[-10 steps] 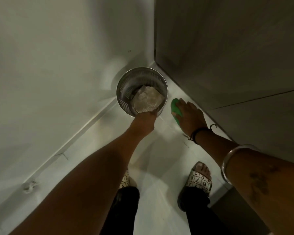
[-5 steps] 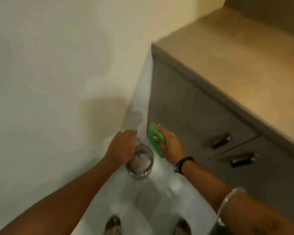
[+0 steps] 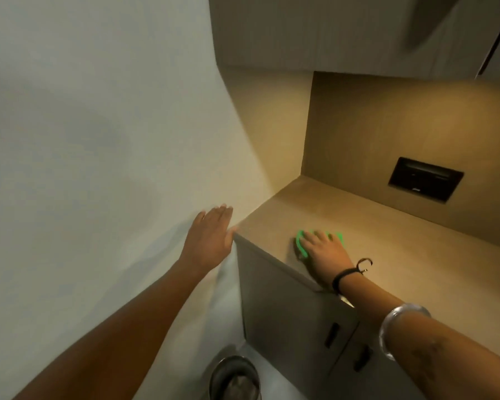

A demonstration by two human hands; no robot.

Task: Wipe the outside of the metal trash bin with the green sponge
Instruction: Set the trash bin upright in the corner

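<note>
The metal trash bin point(image 3: 233, 378) stands on the floor at the bottom of the view, beside the cabinet, with crumpled paper inside. The green sponge point(image 3: 300, 246) lies flat on the beige countertop point(image 3: 401, 255) near its left front corner. My right hand point(image 3: 326, 255) lies flat on top of the sponge, covering most of it. My left hand point(image 3: 211, 238) is raised in the air left of the counter corner, fingers spread and holding nothing, near the white wall. Both hands are well above the bin.
A grey cabinet point(image 3: 286, 319) with dark drawer handles point(image 3: 331, 334) stands under the countertop. A black wall socket panel point(image 3: 425, 183) sits in the back panel. Upper cabinets point(image 3: 329, 33) hang overhead. The white wall point(image 3: 98, 140) fills the left.
My view rose from the floor to counter height. My left hand let go of the bin and lifted. My right hand carried the sponge from beside the bin up onto the countertop.
</note>
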